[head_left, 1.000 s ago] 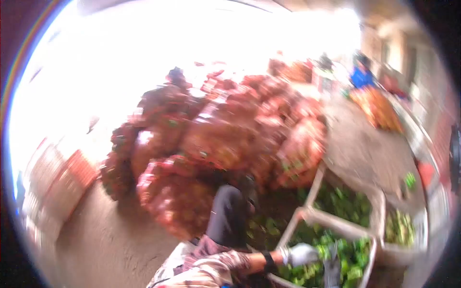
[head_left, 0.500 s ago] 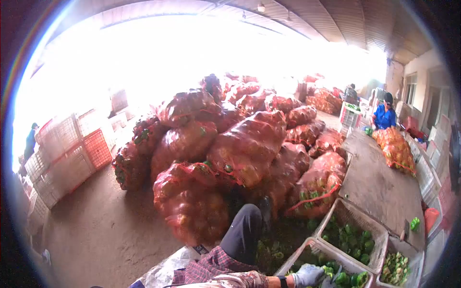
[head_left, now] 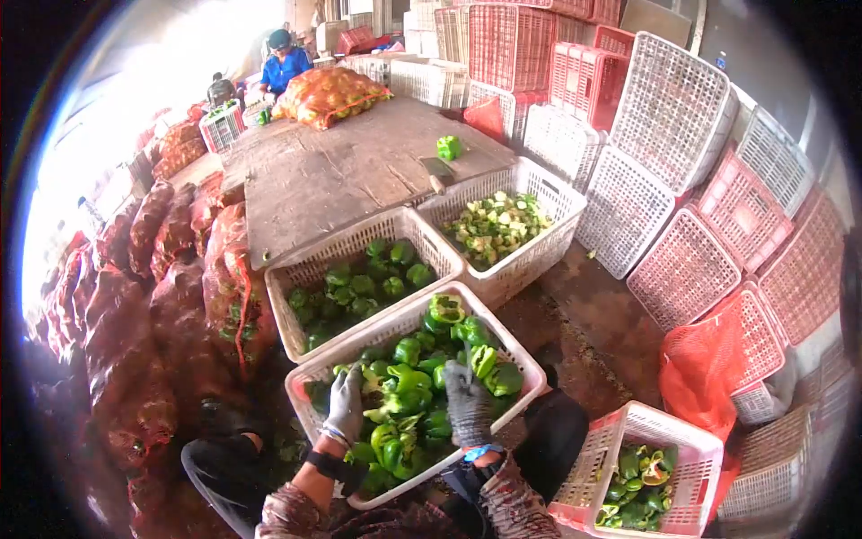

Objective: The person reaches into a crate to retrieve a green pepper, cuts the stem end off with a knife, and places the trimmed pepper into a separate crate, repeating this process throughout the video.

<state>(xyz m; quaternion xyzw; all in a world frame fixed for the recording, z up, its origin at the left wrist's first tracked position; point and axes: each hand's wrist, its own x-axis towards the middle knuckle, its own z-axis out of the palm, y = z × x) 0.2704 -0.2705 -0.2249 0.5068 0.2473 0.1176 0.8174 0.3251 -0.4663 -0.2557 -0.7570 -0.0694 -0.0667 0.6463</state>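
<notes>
Both my hands wear grey knit gloves and are down in a white plastic crate (head_left: 532, 375) full of green bell peppers (head_left: 409, 377) right in front of my knees. My left hand (head_left: 345, 404) rests on the peppers at the crate's left side with its fingers spread. My right hand (head_left: 467, 402) lies on the peppers at the middle, fingers curled over them; whether it grips one is unclear. A blue band shows at my right wrist.
Behind are a second crate of whole peppers (head_left: 301, 269) and one of cut pieces (head_left: 548, 256). A wooden table (head_left: 332, 171) holds one pepper (head_left: 448, 146). Red mesh sacks (head_left: 153, 296) lie left, empty crates (head_left: 673, 117) stack right, and a small crate (head_left: 687, 431) is beside my right knee. A person in blue (head_left: 285, 63) works far off.
My view swung from the sack pile round and down to the crates. My left hand stayed in the pepper crate, and my right hand, not seen earlier, is now in it too.
</notes>
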